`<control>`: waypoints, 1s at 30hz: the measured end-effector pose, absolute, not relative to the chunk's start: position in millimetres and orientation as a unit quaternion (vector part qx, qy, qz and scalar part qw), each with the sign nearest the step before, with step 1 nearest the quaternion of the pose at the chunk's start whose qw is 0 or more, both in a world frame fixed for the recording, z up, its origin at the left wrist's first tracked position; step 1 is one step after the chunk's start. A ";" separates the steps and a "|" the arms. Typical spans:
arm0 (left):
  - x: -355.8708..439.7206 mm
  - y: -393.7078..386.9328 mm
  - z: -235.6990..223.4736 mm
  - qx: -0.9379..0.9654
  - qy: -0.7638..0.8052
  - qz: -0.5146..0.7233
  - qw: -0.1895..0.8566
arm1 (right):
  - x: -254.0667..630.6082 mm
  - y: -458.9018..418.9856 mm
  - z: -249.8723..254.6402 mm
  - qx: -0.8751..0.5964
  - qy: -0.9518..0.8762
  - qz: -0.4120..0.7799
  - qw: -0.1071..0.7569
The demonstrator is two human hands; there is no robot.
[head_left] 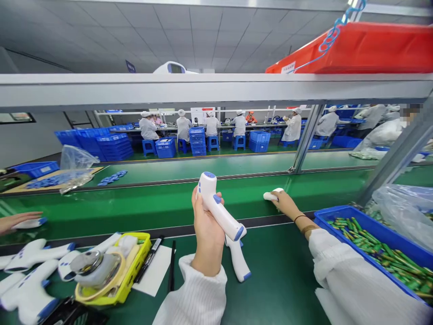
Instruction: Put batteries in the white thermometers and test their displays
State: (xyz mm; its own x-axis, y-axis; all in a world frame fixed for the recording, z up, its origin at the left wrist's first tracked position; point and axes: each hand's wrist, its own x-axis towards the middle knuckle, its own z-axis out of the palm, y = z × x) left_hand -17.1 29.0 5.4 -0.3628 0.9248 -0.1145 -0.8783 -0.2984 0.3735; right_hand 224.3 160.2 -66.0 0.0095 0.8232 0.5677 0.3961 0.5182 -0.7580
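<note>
My left hand is closed round a white and blue gun-shaped thermometer, holding it upright above the green bench. A second white and blue thermometer lies on the bench just below it. My right hand reaches forward over the green conveyor belt and grips a small white part that rests on the belt.
A blue bin of green batteries stands at right beside a clear plastic bag. At left are several white thermometers, a yellow tray with a tape roll, and another person's hand. Workers sit at far benches.
</note>
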 end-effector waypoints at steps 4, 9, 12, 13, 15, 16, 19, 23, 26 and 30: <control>-15.3 30.8 1.8 0.070 0.197 0.797 0.566 | 233.8 184.3 -52.9 -0.524 -0.627 0.220 0.532; -11.5 33.2 -3.7 0.080 0.215 0.794 0.563 | 233.0 162.6 -24.0 -0.444 -0.628 0.290 0.570; -7.9 36.3 -8.7 0.093 0.221 0.792 0.561 | 229.9 136.4 -11.6 -0.358 -0.611 0.355 0.610; -6.9 37.4 -10.6 0.099 0.224 0.792 0.560 | 228.9 129.4 -8.6 -0.337 -0.600 0.371 0.623; -5.8 39.5 -14.4 0.110 0.240 0.787 0.557 | 227.3 119.4 -4.4 -0.328 -0.581 0.382 0.639; -5.9 40.2 -16.1 0.123 0.253 0.781 0.558 | 226.7 116.5 -3.2 -0.335 -0.575 0.379 0.643; -8.2 39.8 -19.6 0.225 0.311 0.730 0.565 | 225.5 114.4 -2.5 -0.357 -0.568 0.365 0.646; -10.1 33.9 -20.2 0.417 0.422 0.688 0.418 | 222.7 117.8 -5.2 -0.361 -0.556 0.361 0.656; -12.3 34.3 -23.8 0.491 0.463 0.691 0.258 | 218.6 118.8 -7.6 -0.361 -0.544 0.375 0.658; -27.6 55.8 -49.2 0.450 0.533 0.630 0.342 | 211.7 116.1 -10.6 -0.347 -0.516 0.431 0.654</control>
